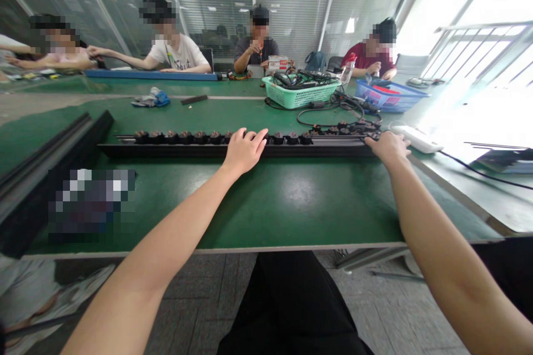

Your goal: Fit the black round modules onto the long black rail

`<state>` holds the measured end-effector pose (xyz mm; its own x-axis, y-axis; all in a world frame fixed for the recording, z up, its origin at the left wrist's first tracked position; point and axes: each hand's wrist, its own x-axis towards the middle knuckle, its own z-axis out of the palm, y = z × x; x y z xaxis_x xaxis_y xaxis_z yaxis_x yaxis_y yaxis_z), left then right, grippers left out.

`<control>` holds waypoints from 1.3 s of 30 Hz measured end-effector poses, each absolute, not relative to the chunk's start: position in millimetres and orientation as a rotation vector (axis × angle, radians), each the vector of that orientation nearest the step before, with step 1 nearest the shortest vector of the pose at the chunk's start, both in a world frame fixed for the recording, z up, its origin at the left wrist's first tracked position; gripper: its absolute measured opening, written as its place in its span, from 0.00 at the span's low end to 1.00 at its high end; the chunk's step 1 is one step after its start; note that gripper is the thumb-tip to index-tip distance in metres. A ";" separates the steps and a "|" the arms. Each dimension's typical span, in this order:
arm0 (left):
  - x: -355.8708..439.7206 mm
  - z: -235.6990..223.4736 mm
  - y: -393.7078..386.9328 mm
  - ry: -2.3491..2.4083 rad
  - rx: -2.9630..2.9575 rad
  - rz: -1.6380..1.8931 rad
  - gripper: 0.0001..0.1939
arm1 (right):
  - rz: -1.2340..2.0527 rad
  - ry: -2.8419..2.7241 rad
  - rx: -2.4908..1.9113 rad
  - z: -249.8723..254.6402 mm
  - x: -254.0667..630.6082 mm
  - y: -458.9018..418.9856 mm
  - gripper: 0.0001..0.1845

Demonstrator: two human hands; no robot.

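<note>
A long black rail (pixel 183 150) runs left to right across the green table, with a row of round black socket or plug pieces (pixel 200 137) with metal tips along it. My left hand (pixel 245 151) lies over the middle of this row, fingers apart, covering some of the pieces. At the rail's right end is my right hand (pixel 390 148), its thumb stretched toward the rail and the other fingers apart. More of the black pieces (pixel 343 128) lie in a cluster behind the rail, just left of my right hand. Whatever is under either palm is hidden.
Another long black channel (pixel 54 177) lies at the left. Behind stand a green basket (pixel 293 99) of cables and a blue basket (pixel 391 100). A white power strip (pixel 420 138) and a dark cord are at right. Several people sit across the table.
</note>
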<state>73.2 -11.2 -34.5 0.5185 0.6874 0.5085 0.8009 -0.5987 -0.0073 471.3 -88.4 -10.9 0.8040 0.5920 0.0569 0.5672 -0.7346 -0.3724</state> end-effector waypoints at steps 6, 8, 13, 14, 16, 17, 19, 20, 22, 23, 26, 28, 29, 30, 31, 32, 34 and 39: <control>74.2 -32.0 -13.8 -1.277 -2.525 -0.644 0.27 | 0.068 -0.871 -2.608 -14.8 476.9 -85.0 0.34; 74.4 -31.6 -14.2 -1.280 -2.521 -0.638 0.27 | 0.055 -0.863 -2.626 -16.2 478.3 -84.0 0.34; 74.0 -32.9 -13.1 -1.267 -2.508 -0.637 0.27 | 0.036 -0.858 -2.653 -17.2 480.6 -83.0 0.36; 74.0 -33.2 -12.9 -1.265 -2.507 -0.637 0.27 | 0.035 -0.858 -2.653 -17.0 481.1 -83.1 0.36; 74.1 -33.3 -12.9 -1.267 -2.504 -0.637 0.27 | 0.035 -0.854 -2.653 -16.7 482.3 -83.3 0.36; 74.2 -33.2 -13.0 -1.269 -2.503 -0.635 0.27 | 0.035 -0.850 -2.650 -16.7 482.9 -83.5 0.37; 74.3 -32.9 -13.4 -1.276 -2.504 -0.626 0.27 | 0.034 -0.842 -2.643 -16.8 484.4 -83.7 0.37; 74.3 -32.8 -13.5 -1.277 -2.505 -0.622 0.27 | 0.032 -0.839 -2.640 -17.0 485.1 -83.7 0.37; 74.1 -32.9 -13.5 -1.273 -2.507 -0.627 0.27 | 0.028 -0.838 -2.637 -17.5 486.4 -83.7 0.36; 74.0 -33.0 -13.4 -1.268 -2.508 -0.634 0.27 | 0.027 -0.840 -2.636 -17.8 487.0 -83.6 0.36; 73.7 -33.6 -12.7 -1.261 -2.518 -0.654 0.27 | 0.031 -0.843 -2.632 -18.3 488.4 -83.4 0.36; 73.6 -33.8 -12.5 -1.262 -2.523 -0.657 0.27 | 0.032 -0.842 -2.631 -18.6 489.1 -83.2 0.36; 73.6 -33.8 -12.5 -1.264 -2.523 -0.654 0.27 | 0.031 -0.840 -2.630 -18.8 489.5 -83.1 0.36; 73.7 -33.8 -12.5 -1.267 -2.522 -0.650 0.27 | 0.030 -0.840 -2.629 -18.9 489.7 -83.1 0.36; 73.7 -33.8 -12.5 -1.269 -2.520 -0.646 0.27 | 0.028 -0.839 -2.629 -19.1 489.9 -83.0 0.36; 73.8 -33.8 -12.4 -1.270 -2.519 -0.644 0.27 | 0.025 -0.839 -2.629 -19.3 490.0 -83.1 0.36; 73.8 -33.8 -12.3 -1.266 -2.517 -0.647 0.27 | 0.011 -0.836 -2.625 -19.7 490.0 -83.2 0.36; 74.4 -33.7 -12.6 -1.264 -2.517 -0.658 0.27 | -0.028 -0.866 -2.618 -22.0 491.0 -83.1 0.34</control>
